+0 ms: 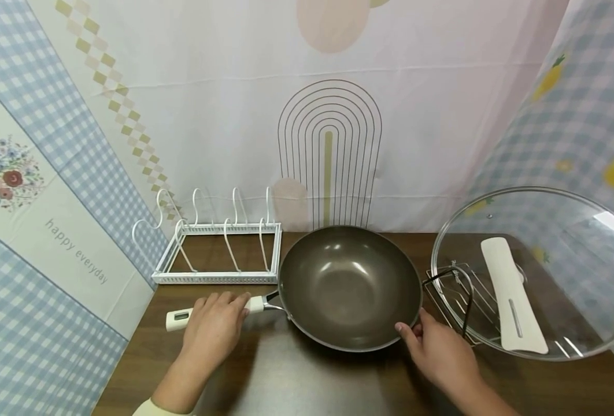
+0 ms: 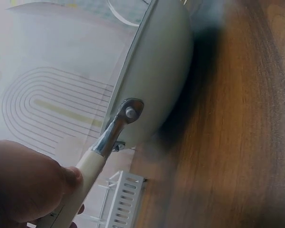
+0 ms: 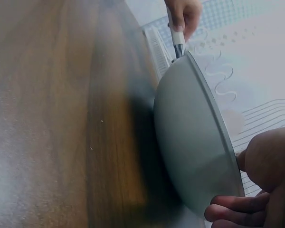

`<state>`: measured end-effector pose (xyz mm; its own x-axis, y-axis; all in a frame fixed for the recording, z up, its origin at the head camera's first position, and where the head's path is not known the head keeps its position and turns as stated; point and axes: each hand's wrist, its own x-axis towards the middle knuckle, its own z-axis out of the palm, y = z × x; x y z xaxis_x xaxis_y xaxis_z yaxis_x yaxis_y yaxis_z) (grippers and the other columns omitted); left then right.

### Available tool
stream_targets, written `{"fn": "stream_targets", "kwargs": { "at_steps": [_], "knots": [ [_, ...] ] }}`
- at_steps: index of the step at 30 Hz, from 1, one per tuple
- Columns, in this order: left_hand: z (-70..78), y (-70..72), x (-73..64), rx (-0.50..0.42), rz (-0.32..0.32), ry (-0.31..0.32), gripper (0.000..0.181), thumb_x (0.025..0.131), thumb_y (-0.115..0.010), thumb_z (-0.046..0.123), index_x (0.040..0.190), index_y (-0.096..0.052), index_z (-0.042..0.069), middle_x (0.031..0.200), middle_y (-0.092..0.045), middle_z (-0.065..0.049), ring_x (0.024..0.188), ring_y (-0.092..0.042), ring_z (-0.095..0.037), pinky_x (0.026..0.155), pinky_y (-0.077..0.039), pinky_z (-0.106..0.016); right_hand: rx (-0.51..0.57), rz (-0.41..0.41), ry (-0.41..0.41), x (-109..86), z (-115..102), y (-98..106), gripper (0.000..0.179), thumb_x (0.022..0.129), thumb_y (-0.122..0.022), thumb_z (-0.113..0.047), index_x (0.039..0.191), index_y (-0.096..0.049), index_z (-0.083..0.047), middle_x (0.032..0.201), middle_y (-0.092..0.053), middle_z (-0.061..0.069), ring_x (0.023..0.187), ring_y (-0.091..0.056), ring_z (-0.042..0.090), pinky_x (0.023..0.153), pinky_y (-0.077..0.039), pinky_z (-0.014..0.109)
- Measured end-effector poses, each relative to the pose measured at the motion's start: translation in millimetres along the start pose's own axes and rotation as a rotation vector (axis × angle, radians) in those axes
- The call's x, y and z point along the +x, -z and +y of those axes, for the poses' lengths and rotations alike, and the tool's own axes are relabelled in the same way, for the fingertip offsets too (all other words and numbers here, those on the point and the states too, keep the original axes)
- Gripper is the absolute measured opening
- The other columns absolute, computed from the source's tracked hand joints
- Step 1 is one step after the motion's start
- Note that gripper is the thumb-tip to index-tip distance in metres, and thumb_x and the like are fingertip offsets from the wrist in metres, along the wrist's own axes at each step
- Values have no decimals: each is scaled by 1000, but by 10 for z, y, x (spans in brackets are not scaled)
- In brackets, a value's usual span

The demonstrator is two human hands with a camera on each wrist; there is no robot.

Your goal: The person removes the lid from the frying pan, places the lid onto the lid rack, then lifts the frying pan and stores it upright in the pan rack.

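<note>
A dark brown wok (image 1: 344, 292) with a pale outer wall (image 3: 194, 128) is at the middle of the wooden table. Its cream handle (image 1: 256, 304) points left, and my left hand (image 1: 215, 323) grips it with the fingers wrapped over the top. On the opposite side, my right hand (image 1: 439, 352) pinches the rim, thumb at the inner edge and fingers against the outer wall. In the right wrist view those fingertips (image 3: 223, 211) press under the wok's side. A dark shadow lies beneath the wok in both wrist views.
Back left stands a white rack (image 1: 215, 278) with curved wire dividers. On the right, a large glass lid (image 1: 588, 271) with a cream handle (image 1: 512, 300) leans on a dark wire stand (image 1: 465, 306). A patterned cloth (image 1: 224, 127) hangs behind the wooden table (image 1: 307, 381).
</note>
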<state>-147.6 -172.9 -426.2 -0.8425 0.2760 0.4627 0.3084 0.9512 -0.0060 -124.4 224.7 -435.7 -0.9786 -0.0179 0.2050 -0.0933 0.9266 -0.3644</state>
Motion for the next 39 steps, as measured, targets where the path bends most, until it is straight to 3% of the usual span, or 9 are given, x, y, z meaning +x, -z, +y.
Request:
{"fn": "stream_targets", "kwargs": {
  "at_steps": [5, 10, 19, 27, 32, 39],
  "knots": [
    [45, 0, 20, 12, 13, -7, 32, 80, -73, 27, 110, -69, 16, 92, -66, -3, 80, -59, -27, 71, -43, -45, -8, -1, 25, 88, 57, -18, 76, 91, -51, -53, 126, -47, 15, 64, -55, -5, 48, -43, 10, 42, -34, 32],
    [76, -16, 27, 15, 26, -8, 32, 80, -73, 27, 110, -69, 15, 91, -66, -2, 78, -59, -27, 69, -43, -44, 29, -26, 24, 197, 117, -37, 78, 93, -47, -52, 130, -42, 16, 60, -50, -5, 47, -41, 11, 42, -33, 32],
    [139, -42, 29, 10, 58, 7, 30, 80, -72, 26, 108, -69, 15, 90, -66, -2, 75, -58, -27, 65, -44, -42, 52, -61, 17, 363, 197, -72, 71, 95, -48, -45, 133, -39, 15, 62, -48, -5, 48, -40, 13, 44, -32, 31],
    [181, -68, 22, 8, 57, 21, 30, 81, -71, 27, 109, -69, 15, 90, -66, -3, 75, -58, -27, 62, -44, -41, 48, -98, -50, 469, 236, -104, 70, 97, -43, -48, 138, -36, 8, 62, -48, -2, 53, -45, 18, 47, -35, 34],
    [175, -15, 11, 3, 15, 34, 32, 84, -69, 29, 113, -68, 16, 94, -67, -3, 78, -59, -27, 65, -45, -42, 59, -104, -75, 484, 234, -115, 69, 97, -43, -48, 140, -35, 6, 68, -49, -2, 55, -46, 18, 47, -35, 34],
    [35, 216, -39, -18, -112, 106, 29, 88, -63, 30, 112, -68, 15, 96, -68, -5, 81, -62, -28, 67, -47, -45, 66, -6, -74, 337, 171, -106, 67, 93, -47, -53, 131, -50, 2, 84, -63, 0, 70, -59, 20, 56, -44, 42]
  ]
}}
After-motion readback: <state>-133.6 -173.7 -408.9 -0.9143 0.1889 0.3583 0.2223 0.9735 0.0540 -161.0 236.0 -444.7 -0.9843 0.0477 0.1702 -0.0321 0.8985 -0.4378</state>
